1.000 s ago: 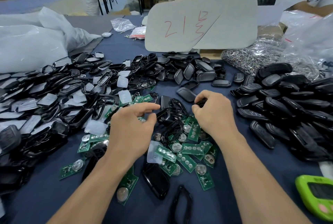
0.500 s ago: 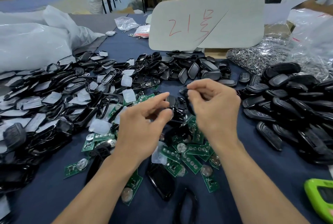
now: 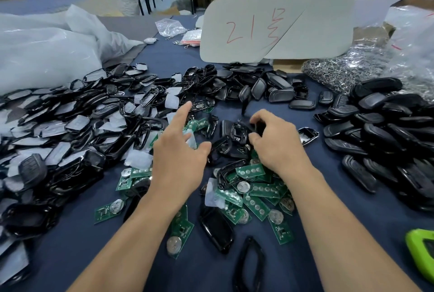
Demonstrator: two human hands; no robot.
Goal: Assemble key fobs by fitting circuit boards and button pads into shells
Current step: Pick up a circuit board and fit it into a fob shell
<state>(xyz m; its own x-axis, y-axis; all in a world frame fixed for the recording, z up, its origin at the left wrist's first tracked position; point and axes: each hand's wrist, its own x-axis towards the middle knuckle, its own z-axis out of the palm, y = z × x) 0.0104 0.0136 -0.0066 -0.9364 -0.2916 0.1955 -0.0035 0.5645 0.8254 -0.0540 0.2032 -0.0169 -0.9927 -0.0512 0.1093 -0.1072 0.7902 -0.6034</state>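
Feed's evenly lit from overhead, bright and flat, so I only get faint soft shadows on the blue tabletop (image 3: 164, 63) under the forearms. The glossy black shells (image 3: 375, 132) piled on the right throw little white highlights, and the plastic bags (image 3: 47, 56) on the left are close to blown out. The middle is sharp: the shell (image 3: 246, 124) the right hand (image 3: 277, 148) pinches reads fine. The wide-angle lens bends the edges, and the far room plus the green gadget (image 3: 422, 254) in the corner go smeary.
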